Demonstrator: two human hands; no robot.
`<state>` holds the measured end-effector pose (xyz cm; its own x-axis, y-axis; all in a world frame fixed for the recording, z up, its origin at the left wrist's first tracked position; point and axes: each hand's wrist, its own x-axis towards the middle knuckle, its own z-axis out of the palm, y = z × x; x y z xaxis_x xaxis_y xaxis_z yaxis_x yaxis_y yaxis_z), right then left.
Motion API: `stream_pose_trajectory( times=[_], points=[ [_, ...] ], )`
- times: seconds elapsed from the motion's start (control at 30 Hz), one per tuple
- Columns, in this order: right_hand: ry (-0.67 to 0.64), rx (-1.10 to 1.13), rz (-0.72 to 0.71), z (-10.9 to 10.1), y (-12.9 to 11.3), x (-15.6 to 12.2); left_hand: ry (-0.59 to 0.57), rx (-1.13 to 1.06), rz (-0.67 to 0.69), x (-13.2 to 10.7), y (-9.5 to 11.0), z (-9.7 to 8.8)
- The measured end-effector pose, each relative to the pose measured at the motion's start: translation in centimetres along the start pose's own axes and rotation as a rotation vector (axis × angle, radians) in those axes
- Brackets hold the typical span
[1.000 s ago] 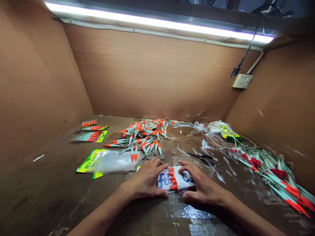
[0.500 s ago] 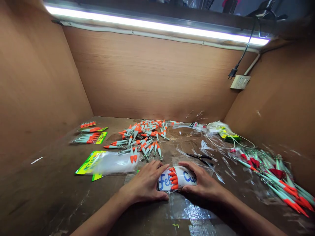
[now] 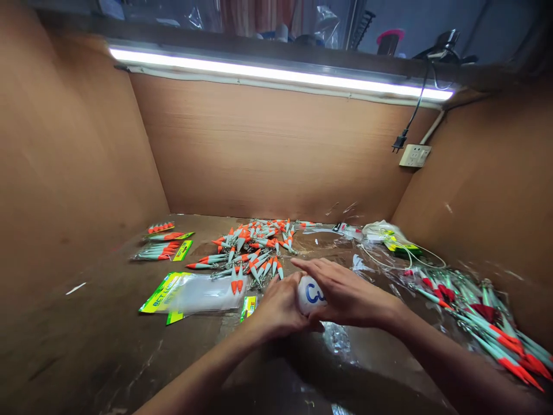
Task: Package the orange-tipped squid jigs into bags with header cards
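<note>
Both my hands meet over a small white card pack with blue lettering [image 3: 311, 293], lifted a little off the table. My left hand [image 3: 279, 308] is closed round its left end from below. My right hand [image 3: 345, 294] curls over the top and right side, fingers pointing left. The orange lure tips seen in the pack are now hidden by my fingers. Just beyond my hands lies a heap of loose orange-and-pale-green squid lures [image 3: 253, 248].
Clear bags with yellow-green header cards [image 3: 190, 291] lie to the left, filled packs [image 3: 162, 248] farther back left. A long pile of lures in plastic [image 3: 484, 317] runs along the right. Brown board walls [image 3: 268, 155] enclose the table; a wall socket [image 3: 413, 155] sits back right.
My hands have lifted the white pack off the table and folded it closed, so it looks smaller and rounder. The camera tipped upward a little.
</note>
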<state>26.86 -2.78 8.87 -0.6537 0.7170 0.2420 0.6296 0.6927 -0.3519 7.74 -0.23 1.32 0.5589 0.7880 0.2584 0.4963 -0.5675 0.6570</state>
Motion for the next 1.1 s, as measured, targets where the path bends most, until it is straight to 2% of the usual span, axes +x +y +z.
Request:
stream_pose_trajectory(
  times=[0.1, 0.23, 0.3, 0.37, 0.43, 0.53, 0.6, 0.73, 0.8, 0.93, 1.0, 1.1],
  points=[
    [0.105, 0.019, -0.057, -1.1, -0.5, 0.7, -0.004, -0.165, -0.045, 0.7, -0.2, -0.7],
    [0.421, 0.06, 0.011, -1.2, 0.6, -0.2, 0.029, -0.463, -0.089, 1.6, -1.0, -3.3],
    [0.555, 0.125, 0.093, -0.2, 2.1, -1.0, 0.128, -0.56, -0.012, 1.8, -1.4, -5.1],
    [0.608, 0.201, 0.175, 1.4, 4.2, -1.9, 0.24, -0.61, 0.102, 1.7, -1.8, -6.6],
    [0.577, 0.265, 0.255, 3.4, 6.3, -2.5, 0.258, -0.559, 0.136, 1.6, -2.1, -7.6],
    [0.507, 0.332, 0.356, 5.8, 8.8, -2.8, 0.147, -0.405, 0.099, 1.6, -2.3, -8.2],
    [0.493, 0.343, 0.366, 6.5, 9.6, -2.7, 0.142, -0.411, 0.12, 1.8, -2.4, -8.4],
    [0.498, 0.309, 0.318, 6.5, 9.7, -2.7, 0.304, -0.575, 0.229, 2.3, -2.9, -8.8],
    [0.498, 0.301, 0.313, 6.5, 9.7, -2.8, 0.372, -0.639, 0.239, 2.4, -3.3, -8.5],
    [0.502, 0.293, 0.311, 6.7, 10.1, -2.9, 0.341, -0.596, 0.142, 2.2, -3.8, -7.5],
    [0.495, 0.293, 0.307, 6.9, 10.4, -2.9, 0.376, -0.604, 0.145, 2.3, -3.7, -7.4],
    [0.488, 0.302, 0.305, 7.1, 10.5, -2.7, 0.444, -0.742, 0.192, 2.8, -3.0, -7.5]
  ],
)
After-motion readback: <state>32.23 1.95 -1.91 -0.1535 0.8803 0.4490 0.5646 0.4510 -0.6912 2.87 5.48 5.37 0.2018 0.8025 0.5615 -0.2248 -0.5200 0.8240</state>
